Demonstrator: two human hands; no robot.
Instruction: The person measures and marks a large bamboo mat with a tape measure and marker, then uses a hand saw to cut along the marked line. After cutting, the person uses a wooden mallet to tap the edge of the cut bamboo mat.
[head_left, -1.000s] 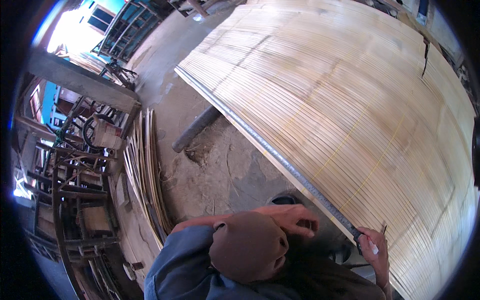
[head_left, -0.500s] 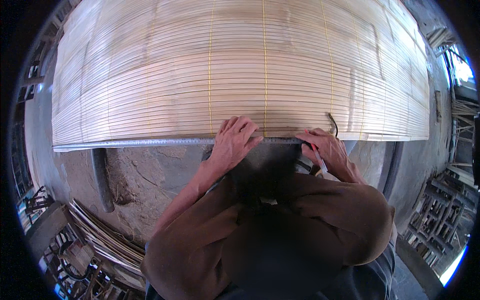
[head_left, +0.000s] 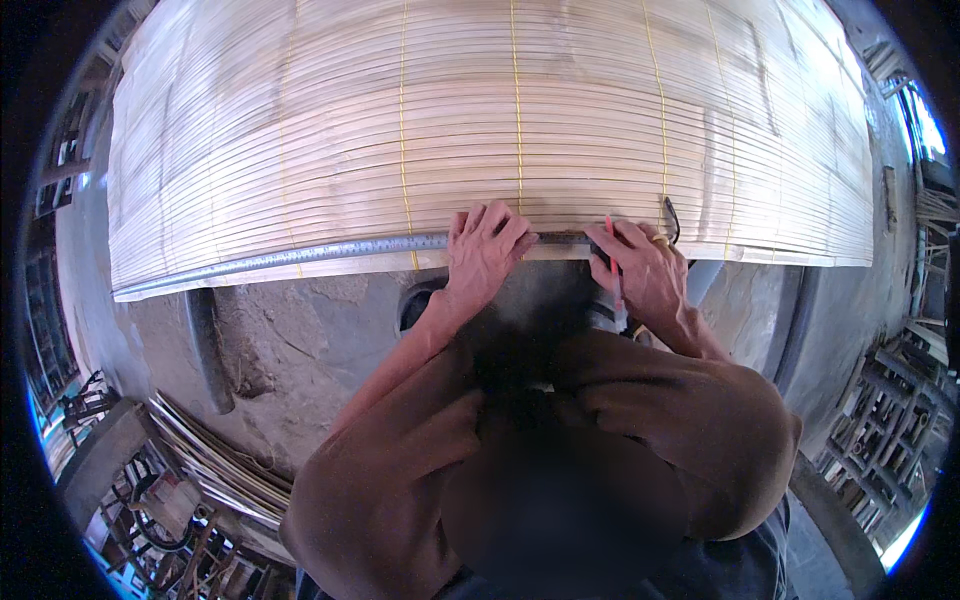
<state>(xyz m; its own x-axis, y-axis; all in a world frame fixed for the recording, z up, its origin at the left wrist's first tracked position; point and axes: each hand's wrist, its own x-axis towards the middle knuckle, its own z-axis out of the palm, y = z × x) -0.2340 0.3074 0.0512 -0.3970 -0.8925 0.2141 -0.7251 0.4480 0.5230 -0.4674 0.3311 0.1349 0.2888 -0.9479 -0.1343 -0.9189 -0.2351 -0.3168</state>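
A slatted bamboo blind (head_left: 580, 130), bound with yellow cords, lies spread out in front of me. A silver measuring tape (head_left: 350, 248) crosses its near part at a slant: at the left it meets the near edge, by my hands it lies a little in from it. My left hand (head_left: 482, 255) has its fingers bent over the tape and presses it onto the slats. My right hand (head_left: 648, 270) holds a red pen (head_left: 613, 260) between its fingers, at the tape's right part. Whatever else sits under that palm is hidden. Beyond it a black strap (head_left: 671, 218) sticks up.
Dark posts (head_left: 207, 350) show below the blind's near edge. On the floor at lower left lies a bundle of long strips (head_left: 220, 465), near a cluttered heap (head_left: 160, 510). Stacked dark pieces (head_left: 880, 420) stand at the right. My knees are close beneath the blind.
Both hands have shifted slightly away from me. The tape's right part has moved in from the near edge onto the slats, so it now slants. The pen stands more upright.
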